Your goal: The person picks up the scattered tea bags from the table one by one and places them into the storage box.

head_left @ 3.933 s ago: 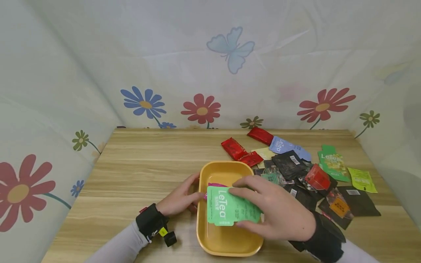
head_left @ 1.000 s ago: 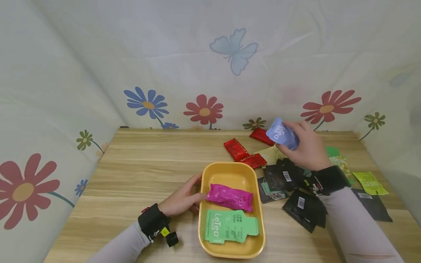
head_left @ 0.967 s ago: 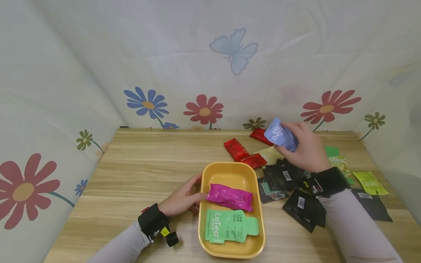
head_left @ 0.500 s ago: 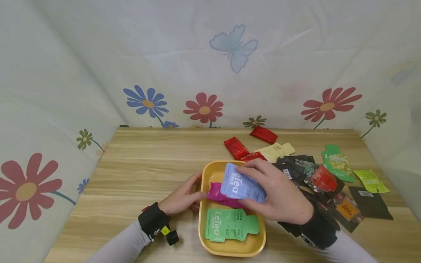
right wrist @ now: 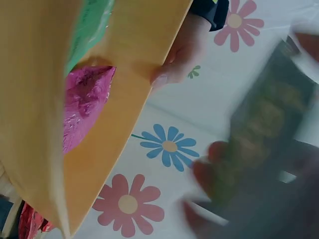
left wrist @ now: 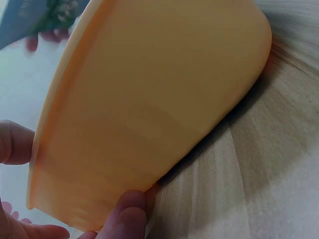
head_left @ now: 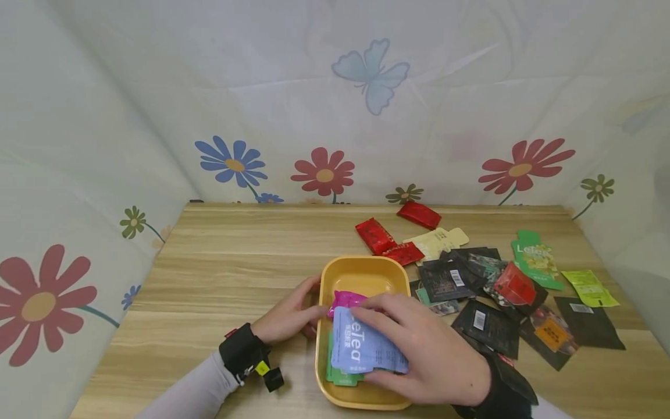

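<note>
A yellow plastic tray (head_left: pixel 361 273) stands on the table. At its left side my left hand (head_left: pixel 289 314) grips it, thumb at the rim and fingers against the outer wall (left wrist: pixel 149 89). My right hand (head_left: pixel 429 346) holds a blue LeTea packet (head_left: pixel 361 343) by its right part, above the tray. Inside the tray lie a shiny magenta packet (head_left: pixel 342 299) and a green LeTea packet (head_left: pixel 342 377), both partly covered by the blue one in the head view. In the right wrist view the held packet (right wrist: pixel 259 124) is blurred.
Red packets (head_left: pixel 376 234), a cream packet (head_left: pixel 437 242) and several black packets (head_left: pixel 487 329) lie right of and behind the tray. Farther right are a green packet (head_left: pixel 536 259) and a lime packet (head_left: pixel 590 289). A flower-printed cloth (head_left: pixel 293 87) hangs behind the table.
Earlier the green packet was laid in the tray. The right hand then took the blue packet from the pile and brought it over the tray, lowering toward the front. The left hand stays put.
</note>
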{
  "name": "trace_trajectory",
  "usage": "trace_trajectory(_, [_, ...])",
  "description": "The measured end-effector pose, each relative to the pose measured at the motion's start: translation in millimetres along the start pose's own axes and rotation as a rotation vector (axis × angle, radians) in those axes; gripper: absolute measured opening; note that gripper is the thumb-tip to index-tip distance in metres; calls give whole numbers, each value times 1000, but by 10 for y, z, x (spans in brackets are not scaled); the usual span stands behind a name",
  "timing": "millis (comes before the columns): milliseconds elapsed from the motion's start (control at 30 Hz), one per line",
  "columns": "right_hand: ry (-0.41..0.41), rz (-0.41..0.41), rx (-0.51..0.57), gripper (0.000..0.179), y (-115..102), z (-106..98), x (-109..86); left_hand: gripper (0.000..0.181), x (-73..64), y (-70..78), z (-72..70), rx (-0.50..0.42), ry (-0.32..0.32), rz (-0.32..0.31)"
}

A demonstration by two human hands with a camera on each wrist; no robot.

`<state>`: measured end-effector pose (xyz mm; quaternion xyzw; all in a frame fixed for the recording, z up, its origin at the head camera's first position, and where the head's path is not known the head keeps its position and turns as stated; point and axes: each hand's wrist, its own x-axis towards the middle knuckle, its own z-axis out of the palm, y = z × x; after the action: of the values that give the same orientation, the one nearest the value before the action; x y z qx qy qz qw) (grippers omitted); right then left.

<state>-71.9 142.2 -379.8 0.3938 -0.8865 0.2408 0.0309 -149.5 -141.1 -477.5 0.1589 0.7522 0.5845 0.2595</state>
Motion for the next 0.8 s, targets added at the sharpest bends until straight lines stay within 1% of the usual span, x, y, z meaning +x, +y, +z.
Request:
trace_trajectory(133, [-114, 50, -21, 111, 7, 43, -50, 70, -3, 6, 11, -21, 3, 5])
trace_trajectory(200, [-121, 66, -34, 114, 37, 54, -81, 70, -4, 7, 14, -23, 4, 4])
trace_trajectory(367, [-66, 113, -98, 116, 222, 17, -163, 71, -1, 7, 17, -26, 5, 4])
trace_trajectory(567, [9, 211, -185, 114, 592, -151, -273, 71, 0, -5, 14, -38, 6, 1])
trace_trajectory(700, [49, 312, -213, 110, 879, -323, -351, 71, 3, -17, 10, -35, -1, 5])
trace_trajectory(800, [60, 406, -214, 107, 1109, -462, -402, 70, 5, -23, 10, -32, -5, 3])
